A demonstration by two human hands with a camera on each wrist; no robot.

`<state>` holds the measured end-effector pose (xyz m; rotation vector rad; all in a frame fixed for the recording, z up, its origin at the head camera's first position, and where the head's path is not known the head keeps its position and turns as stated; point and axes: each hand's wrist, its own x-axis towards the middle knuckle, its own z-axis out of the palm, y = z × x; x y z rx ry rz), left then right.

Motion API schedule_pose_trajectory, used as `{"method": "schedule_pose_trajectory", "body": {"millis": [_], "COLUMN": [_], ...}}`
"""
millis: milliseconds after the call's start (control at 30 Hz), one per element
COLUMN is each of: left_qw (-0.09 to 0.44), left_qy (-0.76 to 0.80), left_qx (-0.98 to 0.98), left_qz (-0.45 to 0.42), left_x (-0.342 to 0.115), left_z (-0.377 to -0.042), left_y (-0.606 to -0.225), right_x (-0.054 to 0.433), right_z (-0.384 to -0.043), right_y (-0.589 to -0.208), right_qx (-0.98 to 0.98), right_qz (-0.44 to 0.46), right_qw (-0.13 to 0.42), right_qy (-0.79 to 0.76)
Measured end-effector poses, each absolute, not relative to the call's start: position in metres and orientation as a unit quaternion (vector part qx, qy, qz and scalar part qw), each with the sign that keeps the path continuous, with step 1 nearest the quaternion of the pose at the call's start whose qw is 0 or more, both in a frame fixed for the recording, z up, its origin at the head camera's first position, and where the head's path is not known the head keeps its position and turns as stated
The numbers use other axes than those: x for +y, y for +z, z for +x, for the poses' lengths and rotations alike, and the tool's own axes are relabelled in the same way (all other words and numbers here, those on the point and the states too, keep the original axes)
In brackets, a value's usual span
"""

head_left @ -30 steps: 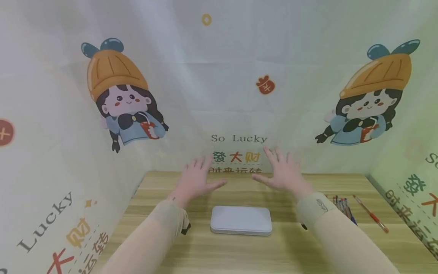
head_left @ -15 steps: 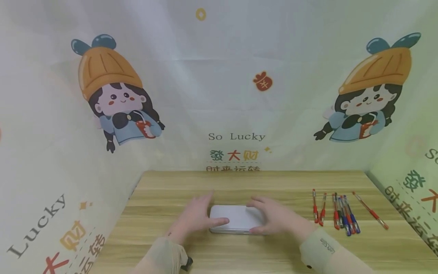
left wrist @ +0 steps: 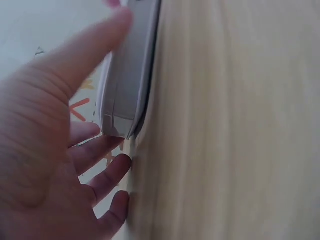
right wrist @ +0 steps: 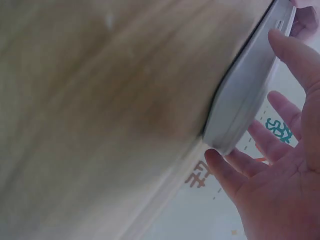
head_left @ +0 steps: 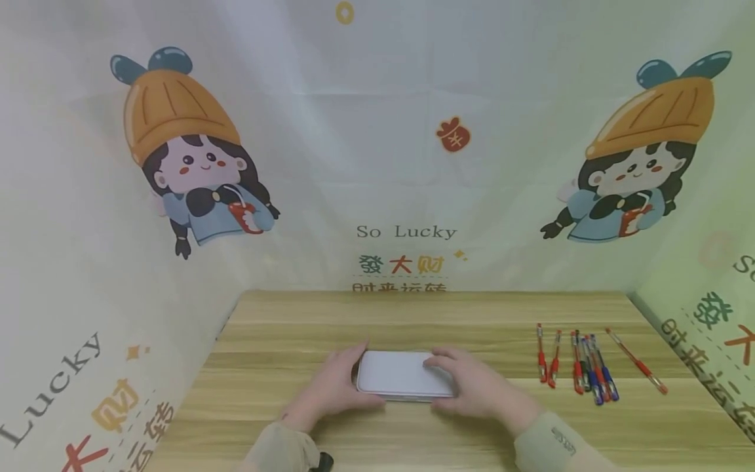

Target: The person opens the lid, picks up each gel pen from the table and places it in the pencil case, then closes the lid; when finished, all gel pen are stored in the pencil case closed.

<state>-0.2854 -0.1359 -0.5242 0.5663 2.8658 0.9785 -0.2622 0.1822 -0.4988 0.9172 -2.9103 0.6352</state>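
A flat white pencil case (head_left: 394,373) with rounded corners lies on the wooden table between my hands. My left hand (head_left: 333,387) holds its left end, the thumb along the front edge and a finger by the back corner. In the left wrist view the other fingers spread past the end of the case (left wrist: 131,65). At the right end, my right hand (head_left: 480,387) has its thumb at the front and fingers over the lid and behind. The right wrist view shows that thumb near a small slot in the front side of the case (right wrist: 245,90).
To the right on the wooden table (head_left: 448,321), several red, blue and black pens lie in a loose group (head_left: 590,367). One red pen (head_left: 637,360) lies slanted farther right. A printed cloth (head_left: 377,164) hangs behind and along both sides.
Both hands have come down from above the back of the table to the ends of the pencil case and closed in around it. The case stays about where it was.
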Motion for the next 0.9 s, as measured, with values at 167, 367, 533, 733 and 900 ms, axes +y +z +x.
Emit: {"method": "schedule_pose_trajectory", "body": {"millis": [167,367,533,733,900], "left_qw": [0.028,0.023,0.025,0.025,0.024], "left_qy": [0.326,0.333,0.322,0.324,0.328], "left_qx": [0.927,0.927,0.932,0.933,0.932], "left_qz": [0.181,0.173,0.163,0.155,0.152], "left_x": [-0.142,-0.144,-0.143,-0.140,-0.138], "left_z": [-0.282,-0.279,-0.281,-0.282,-0.281], "left_y": [-0.534,-0.538,-0.540,-0.539,-0.539], "right_x": [0.179,0.177,0.179,0.182,0.185], "right_z": [-0.259,-0.258,-0.260,-0.262,-0.263], "right_y": [-0.505,-0.504,-0.504,-0.506,-0.507], "right_qx": [-0.934,-0.934,-0.937,-0.937,-0.935], "right_qz": [0.295,0.295,0.291,0.303,0.317], "right_qw": [0.038,0.043,0.036,0.043,0.050], "right_qy": [0.199,0.197,0.189,0.168,0.153]}}
